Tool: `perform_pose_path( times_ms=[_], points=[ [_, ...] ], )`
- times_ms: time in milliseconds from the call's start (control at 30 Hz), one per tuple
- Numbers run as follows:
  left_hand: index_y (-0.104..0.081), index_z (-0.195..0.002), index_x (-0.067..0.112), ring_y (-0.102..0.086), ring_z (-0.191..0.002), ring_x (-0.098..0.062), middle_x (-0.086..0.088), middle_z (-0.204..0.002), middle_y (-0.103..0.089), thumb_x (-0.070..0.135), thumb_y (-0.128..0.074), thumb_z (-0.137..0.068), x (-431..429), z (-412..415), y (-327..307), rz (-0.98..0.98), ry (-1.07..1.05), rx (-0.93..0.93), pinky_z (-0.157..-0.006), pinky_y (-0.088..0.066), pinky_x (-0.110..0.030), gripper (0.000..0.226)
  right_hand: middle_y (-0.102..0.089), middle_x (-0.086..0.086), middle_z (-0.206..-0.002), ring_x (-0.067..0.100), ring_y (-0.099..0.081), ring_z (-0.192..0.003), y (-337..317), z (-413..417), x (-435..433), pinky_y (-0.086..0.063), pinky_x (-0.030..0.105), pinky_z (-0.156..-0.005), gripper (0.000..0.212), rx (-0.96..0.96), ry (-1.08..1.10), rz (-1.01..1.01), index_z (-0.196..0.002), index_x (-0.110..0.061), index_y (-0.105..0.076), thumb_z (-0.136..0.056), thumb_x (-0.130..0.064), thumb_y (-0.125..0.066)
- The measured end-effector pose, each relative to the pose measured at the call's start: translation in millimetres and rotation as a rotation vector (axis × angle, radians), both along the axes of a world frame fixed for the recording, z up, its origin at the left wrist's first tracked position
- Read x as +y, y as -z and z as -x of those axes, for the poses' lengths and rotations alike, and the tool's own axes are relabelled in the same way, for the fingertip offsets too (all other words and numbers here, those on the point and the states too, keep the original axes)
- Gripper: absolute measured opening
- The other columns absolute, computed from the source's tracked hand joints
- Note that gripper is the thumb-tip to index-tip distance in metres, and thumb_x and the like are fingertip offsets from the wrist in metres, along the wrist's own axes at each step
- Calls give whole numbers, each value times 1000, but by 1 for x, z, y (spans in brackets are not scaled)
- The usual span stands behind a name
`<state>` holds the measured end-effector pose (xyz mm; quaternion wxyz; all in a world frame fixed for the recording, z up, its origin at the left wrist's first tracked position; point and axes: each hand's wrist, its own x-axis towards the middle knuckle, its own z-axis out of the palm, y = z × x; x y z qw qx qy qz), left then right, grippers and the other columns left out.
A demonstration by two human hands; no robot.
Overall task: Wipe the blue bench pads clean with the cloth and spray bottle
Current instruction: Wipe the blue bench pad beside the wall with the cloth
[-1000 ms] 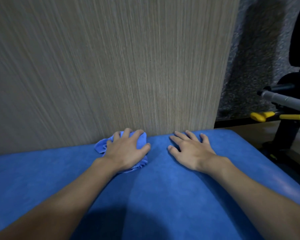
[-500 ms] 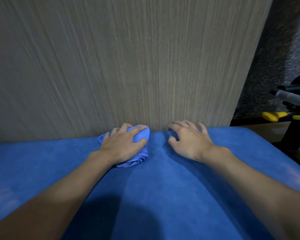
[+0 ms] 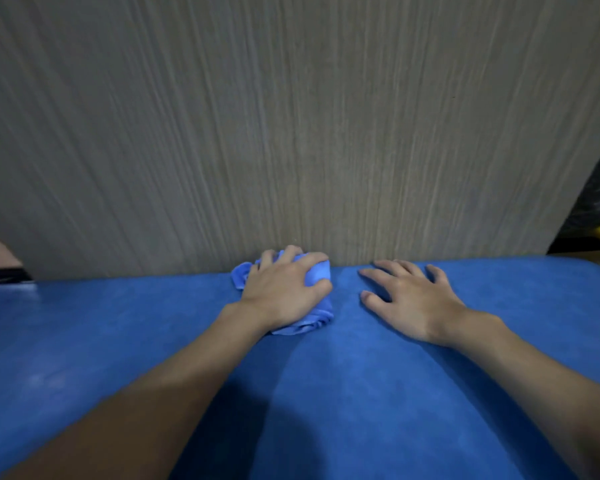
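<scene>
Gripping the crumpled blue cloth [image 3: 316, 317] in the left hand [image 3: 284, 292], fingers curled round it, tight against the far edge of the blue padded bench top [image 3: 326, 393], at the foot of the pale wood-grain wall panel [image 3: 291, 133]. Flat on the pad just beside, the right hand [image 3: 409, 301], fingers spread, holding nothing; open pad stretching left, right and nearer.

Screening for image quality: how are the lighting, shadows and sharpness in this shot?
Head view: dim light and no strong glare. A dark shadow falls on the pad between the forearms. The left hand on the cloth and the right hand are fairly sharp. The panel grain looks smeared and fans outward toward the edges, a wide-angle effect.
</scene>
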<state>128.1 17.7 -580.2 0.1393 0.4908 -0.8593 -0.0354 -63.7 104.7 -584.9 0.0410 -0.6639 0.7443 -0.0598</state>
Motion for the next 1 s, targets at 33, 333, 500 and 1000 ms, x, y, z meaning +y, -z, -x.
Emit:
perform_pose_path(
  times_ms=[33, 333, 500, 1000],
  points=[
    [-40, -138, 53, -36, -129, -30, 13, -144, -39, 51, -42, -92, -2, -4, 0, -17, 2, 5, -110, -29, -44, 46, -16, -12, -162, 12, -7, -150, -1, -3, -1, -3, 56, -119, 55, 16, 19, -8, -151, -41, -25, -98, -57, -27],
    [-32, -142, 56, -39, -132, -26, 14, -149, -36, 54, -40, -93, -24, -94, -4, -66, -55, -7, -111, -28, -43, 50, -20, -11, -161, 16, -11, -149, 3, -85, -38, -2, 59, -117, 52, -30, -66, 30, -151, -40, -24, -100, -50, -24],
    [-38, -140, 52, -37, -132, -28, 13, -147, -39, 60, -28, -76, -31, -117, -2, -79, -89, 28, -112, -30, -44, 66, -19, -12, -160, 15, -11, -148, 2, -86, -37, -3, 57, -118, 53, 18, -46, -1, -150, -41, -22, -99, -52, -18],
    [-30, -143, 55, -41, -132, -24, 12, -146, -39, 64, -22, -78, -55, -190, 0, -98, -93, 9, -113, -29, -45, 67, -40, -2, -151, 20, -36, -140, -24, -181, -82, -26, 41, -112, 51, -83, -252, 145, -147, -29, -37, -97, -36, -41]
  ],
)
